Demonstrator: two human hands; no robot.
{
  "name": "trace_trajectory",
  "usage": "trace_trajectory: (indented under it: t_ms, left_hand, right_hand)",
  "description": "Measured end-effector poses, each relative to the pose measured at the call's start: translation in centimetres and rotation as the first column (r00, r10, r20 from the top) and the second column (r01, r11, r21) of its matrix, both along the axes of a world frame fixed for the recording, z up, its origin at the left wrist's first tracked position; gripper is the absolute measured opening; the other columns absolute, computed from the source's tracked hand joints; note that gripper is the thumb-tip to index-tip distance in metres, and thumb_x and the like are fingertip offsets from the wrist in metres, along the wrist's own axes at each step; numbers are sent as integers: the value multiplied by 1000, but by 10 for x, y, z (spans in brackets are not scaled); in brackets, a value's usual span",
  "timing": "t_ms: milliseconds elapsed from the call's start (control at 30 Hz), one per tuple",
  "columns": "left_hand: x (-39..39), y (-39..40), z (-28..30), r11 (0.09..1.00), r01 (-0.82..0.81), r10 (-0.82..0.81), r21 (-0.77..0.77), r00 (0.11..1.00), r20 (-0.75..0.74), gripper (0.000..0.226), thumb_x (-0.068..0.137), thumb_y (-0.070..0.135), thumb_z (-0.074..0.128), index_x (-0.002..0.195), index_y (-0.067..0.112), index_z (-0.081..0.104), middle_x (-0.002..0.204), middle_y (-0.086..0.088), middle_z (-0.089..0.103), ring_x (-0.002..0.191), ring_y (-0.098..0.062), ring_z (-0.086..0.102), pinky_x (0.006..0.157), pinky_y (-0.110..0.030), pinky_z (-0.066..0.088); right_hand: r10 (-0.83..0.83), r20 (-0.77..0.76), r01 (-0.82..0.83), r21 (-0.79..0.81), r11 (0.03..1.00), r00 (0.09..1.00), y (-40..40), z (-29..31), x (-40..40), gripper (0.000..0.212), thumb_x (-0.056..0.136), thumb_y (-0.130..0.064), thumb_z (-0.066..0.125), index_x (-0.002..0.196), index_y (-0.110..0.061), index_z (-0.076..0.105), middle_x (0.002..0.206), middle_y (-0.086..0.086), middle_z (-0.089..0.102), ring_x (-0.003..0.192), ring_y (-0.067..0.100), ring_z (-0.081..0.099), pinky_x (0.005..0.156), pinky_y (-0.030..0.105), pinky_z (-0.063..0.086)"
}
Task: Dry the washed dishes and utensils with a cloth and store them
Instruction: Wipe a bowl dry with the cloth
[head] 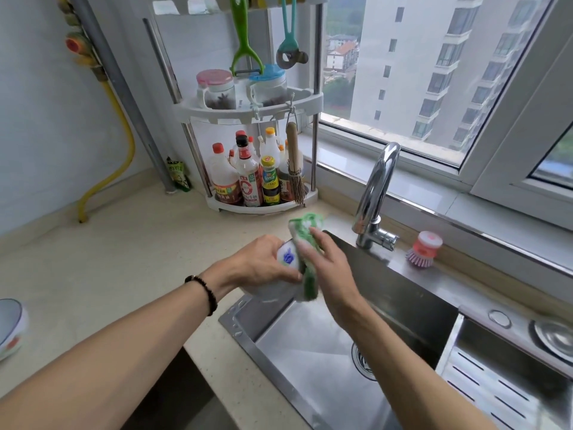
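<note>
A white bowl with a blue mark (286, 257) is held tilted above the sink's left rim, and my left hand (263, 263) grips it from the left, fingers curled round its side. A green and white cloth (307, 243) is draped over the bowl's right edge and hangs down its side. My right hand (325, 268) presses the cloth against the bowl with the fingers wrapped round the fabric. Much of the bowl is hidden behind both hands and the cloth.
Below lies a steel sink (325, 352) with a tap (376, 193) behind it and a pink dish brush (423, 249) on the ledge. A corner rack (257, 169) holds bottles and jars. Another bowl (11, 327) sits on the counter at the far left. A drain tray (502, 377) fills the sink's right side.
</note>
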State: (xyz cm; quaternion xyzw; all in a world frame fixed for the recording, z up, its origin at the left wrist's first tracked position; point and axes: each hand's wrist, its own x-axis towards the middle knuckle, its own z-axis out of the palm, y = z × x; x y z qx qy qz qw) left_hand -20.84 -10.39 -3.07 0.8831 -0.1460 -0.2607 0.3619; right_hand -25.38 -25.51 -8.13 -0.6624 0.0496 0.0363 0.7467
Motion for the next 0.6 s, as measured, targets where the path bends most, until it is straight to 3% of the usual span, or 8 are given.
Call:
trace_trajectory:
  t_ms: [33,100,233,367,433,533,567,600]
  left_hand:
    - [-2,-1,2,1000,-9,9,-24,1000,-9,13,81,15,80,89,13,70,84,-2,73,65,-8,68,59,-19,52]
    - [-7,-2,4,996,-15,12,-87,999,-35,16,81,11,80,93,4,72,87,-11,75,68,-14,70,64,-26,56]
    - [-14,-7,8,986,-71,72,-151,997,7,13,79,12,81,85,4,73,75,-5,74,64,-15,68,60,-26,53]
    - [-13,-5,7,990,-130,137,-56,978,158,18,75,0,72,66,14,64,62,1,65,56,-13,59,52,-20,48]
    - [-17,-4,6,990,-106,118,-95,984,134,15,74,-5,70,69,9,66,63,-4,68,57,-18,63,52,-22,51]
    - [-24,-6,7,977,-92,109,-191,991,82,9,77,2,78,81,-2,70,75,-12,73,65,-25,71,58,-29,58]
    - [-22,-5,7,971,-121,140,-208,987,78,10,77,4,79,80,0,71,73,-8,73,65,-21,71,57,-28,57]
    - [-19,-3,7,961,-158,181,-229,980,80,11,77,6,81,79,3,71,72,-5,73,64,-19,70,57,-28,56]
  right_hand:
    - [-49,-40,51,40,998,998,1,6,6,43,93,-41,63,126,-15,56,124,13,60,99,24,68,83,39,59]
    - [-134,-35,131,-78,988,990,-1,10,17,31,100,-46,52,111,-17,55,119,15,62,94,24,68,79,40,59]
    - [-50,27,52,-71,996,998,4,4,26,48,103,-53,41,149,-41,34,134,7,58,104,25,70,90,48,59]
    - [30,221,35,-285,958,975,26,-8,11,51,91,-62,42,142,-58,38,151,-12,41,134,7,46,115,37,37]
    - [23,188,30,-273,962,982,27,-11,8,43,92,-62,44,135,-56,47,143,-7,49,125,10,54,106,37,45]
    - [-35,-87,41,73,996,996,17,7,20,40,97,-60,47,99,-25,66,104,17,73,80,22,72,75,43,58]
    - [-32,-99,42,100,994,995,16,12,23,39,99,-58,45,95,-24,65,101,20,73,76,23,72,74,43,59]
    - [-23,-43,25,37,999,999,18,13,24,32,102,-54,43,103,-30,64,111,20,71,84,23,72,79,45,60]
